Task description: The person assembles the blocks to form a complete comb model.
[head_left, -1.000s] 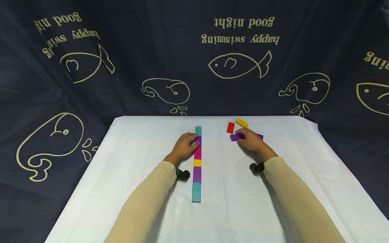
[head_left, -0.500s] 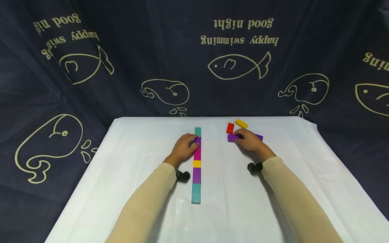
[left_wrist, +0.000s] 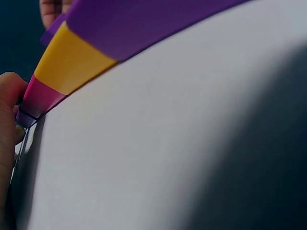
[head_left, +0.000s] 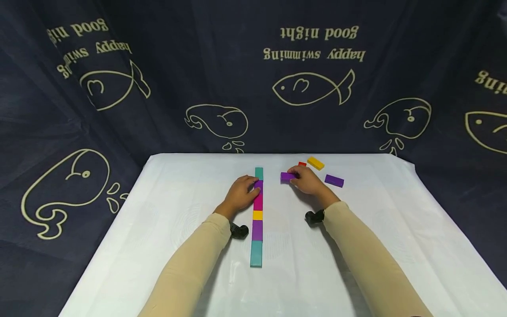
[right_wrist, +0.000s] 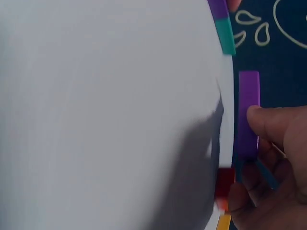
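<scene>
My left hand (head_left: 240, 194) is at the row of coloured blocks, thumb and index finger gripping the purple block (head_left: 259, 185) just nearer than the far teal block (head_left: 259, 173). Nearer along the row come a magenta block (head_left: 258, 203), a yellow block (head_left: 257, 215), another purple block (head_left: 257, 230) and a long teal block (head_left: 256, 254). To the right, my right hand (head_left: 306, 179) pinches a loose purple block (right_wrist: 248, 91) between thumb and fingers. It is lifted over the table in the right wrist view, one end pointing toward the row.
A red block (head_left: 302, 164), partly hidden behind my right hand, lies on the white table (head_left: 190, 281). Beyond it is a yellow block (head_left: 315, 163), and to the right a dark purple block (head_left: 334, 181). A dark curtain (head_left: 222, 53) hangs behind the table's far edge.
My right hand has drawn the purple block leftward toward the row, leaving the dark purple block behind and covering part of the red one. My left hand stays at its place on the row.
</scene>
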`<state>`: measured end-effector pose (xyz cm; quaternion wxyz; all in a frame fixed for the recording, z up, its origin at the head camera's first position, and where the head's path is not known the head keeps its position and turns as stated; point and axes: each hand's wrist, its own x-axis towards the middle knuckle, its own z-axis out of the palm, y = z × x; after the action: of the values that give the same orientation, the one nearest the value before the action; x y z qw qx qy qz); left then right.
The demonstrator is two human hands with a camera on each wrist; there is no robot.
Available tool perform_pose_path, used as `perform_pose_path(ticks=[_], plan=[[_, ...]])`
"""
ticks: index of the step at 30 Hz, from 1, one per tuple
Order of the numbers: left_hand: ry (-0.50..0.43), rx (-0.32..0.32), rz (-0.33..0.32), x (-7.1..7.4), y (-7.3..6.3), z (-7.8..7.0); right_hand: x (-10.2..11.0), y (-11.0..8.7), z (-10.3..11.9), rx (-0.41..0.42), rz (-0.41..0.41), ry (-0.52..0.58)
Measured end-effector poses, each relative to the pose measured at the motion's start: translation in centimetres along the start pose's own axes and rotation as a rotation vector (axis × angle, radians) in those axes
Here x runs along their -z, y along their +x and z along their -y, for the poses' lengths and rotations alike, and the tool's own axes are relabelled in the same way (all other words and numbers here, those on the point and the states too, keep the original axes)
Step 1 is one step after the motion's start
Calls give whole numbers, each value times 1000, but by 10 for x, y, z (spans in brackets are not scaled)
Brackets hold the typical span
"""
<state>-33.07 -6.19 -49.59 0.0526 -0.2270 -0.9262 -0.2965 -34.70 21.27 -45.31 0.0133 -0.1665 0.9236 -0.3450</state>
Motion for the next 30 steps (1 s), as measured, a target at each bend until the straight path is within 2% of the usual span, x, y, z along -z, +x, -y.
perform_pose_path(ticks=[5, 13, 22, 30], plan=[[-2, -17, -4, 1, -2, 2, -17, 12, 15, -33, 3, -1], [15, -15, -10, 5, 1, 1, -32, 32, 30, -25, -22, -59], [17, -13, -12, 2, -3, -1, -43, 38, 35, -40, -40, -96], [23, -32, -43, 1, -1, -1, -44, 42, 38, -52, -79, -76]])
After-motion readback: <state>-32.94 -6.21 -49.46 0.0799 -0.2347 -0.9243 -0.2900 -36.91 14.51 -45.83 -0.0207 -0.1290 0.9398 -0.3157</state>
